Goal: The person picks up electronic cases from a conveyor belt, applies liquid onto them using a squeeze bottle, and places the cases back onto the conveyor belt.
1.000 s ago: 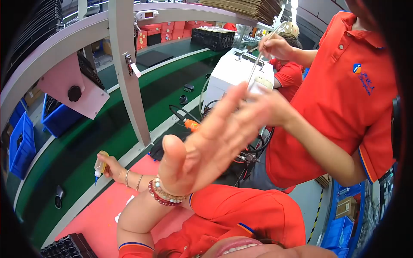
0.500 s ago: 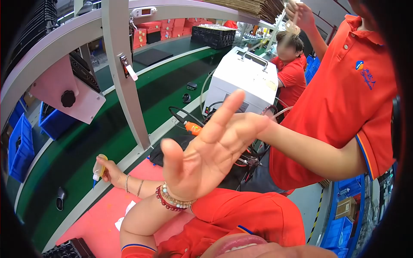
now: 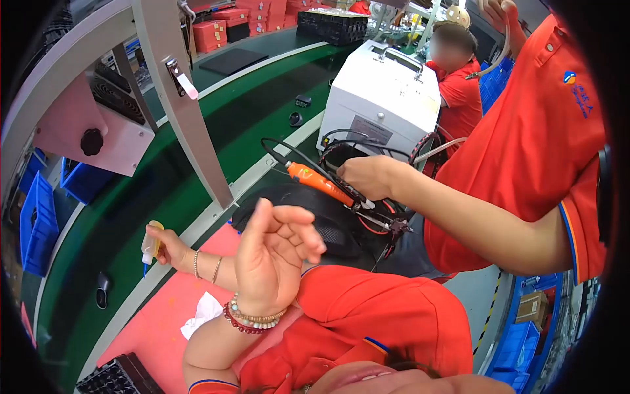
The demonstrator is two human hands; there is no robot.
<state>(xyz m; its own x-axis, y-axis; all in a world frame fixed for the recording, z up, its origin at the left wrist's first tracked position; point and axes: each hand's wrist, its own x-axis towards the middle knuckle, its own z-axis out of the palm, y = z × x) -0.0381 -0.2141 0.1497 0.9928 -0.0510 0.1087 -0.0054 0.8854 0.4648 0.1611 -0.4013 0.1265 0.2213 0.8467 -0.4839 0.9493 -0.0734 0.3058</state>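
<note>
My left hand point(image 3: 279, 256), with bead bracelets at the wrist, is raised palm towards me. Its fingers are loosely curled and it holds nothing. My right hand point(image 3: 172, 249), wearing thin metal bracelets, reaches across to the left, wrapped round a small translucent squeeze bottle point(image 3: 150, 244). The bottle's thin blue tip points down beside the green conveyor belt point(image 3: 125, 217). Beneath that forearm lies a pink work surface point(image 3: 154, 312) with a crumpled white tissue point(image 3: 203, 314).
A standing co-worker's hand point(image 3: 367, 176) is at an orange corded tool point(image 3: 320, 182) and black cables. Behind stands a white machine point(image 3: 384, 92). A metal post point(image 3: 184, 125) rises beside the belt. A black tray point(image 3: 118, 375) lies at lower left; another person point(image 3: 459, 98) sits farther back.
My left hand has dropped and its fingers have curled in, uncovering the co-worker's hand and the orange tool. My right hand still holds the bottle. The view has shifted slightly.
</note>
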